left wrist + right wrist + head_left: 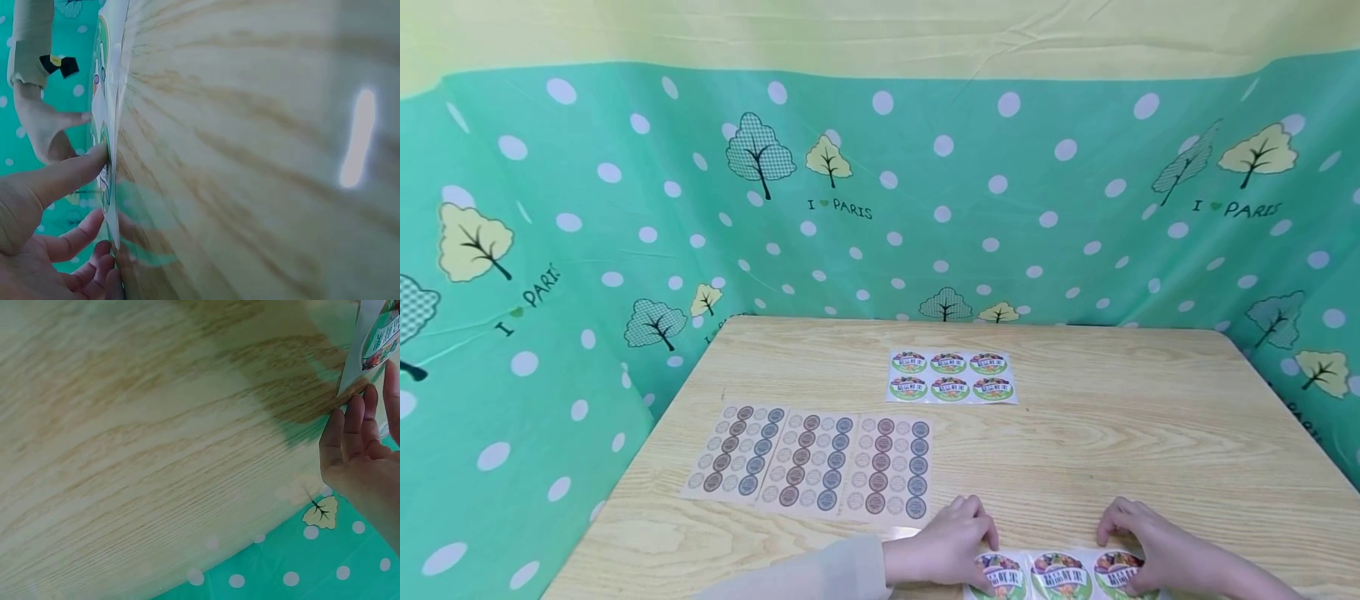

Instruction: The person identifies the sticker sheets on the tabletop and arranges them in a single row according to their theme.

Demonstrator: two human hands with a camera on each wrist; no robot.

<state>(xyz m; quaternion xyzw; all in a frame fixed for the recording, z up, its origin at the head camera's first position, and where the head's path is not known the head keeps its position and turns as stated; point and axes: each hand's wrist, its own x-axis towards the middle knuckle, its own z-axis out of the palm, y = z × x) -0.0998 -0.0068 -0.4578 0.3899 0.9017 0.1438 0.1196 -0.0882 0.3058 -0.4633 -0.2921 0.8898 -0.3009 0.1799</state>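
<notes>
At the front edge of the head view lies a sheet of round fruit-label stickers, cut off by the frame's bottom. My left hand is arched over its left end. In the left wrist view, the straight thumb presses on the sheet's face, while the other fingers rest apart from it beside the sheet's end. At the right end is my right hand, thumb over the last label. The right wrist view has its fingertips right at the sheet's corner.
A second fruit-label sheet lies at the back of the wooden table. Left of centre, three sheets of small round brown and grey stickers lie side by side. A green dotted curtain hangs behind and along the sides.
</notes>
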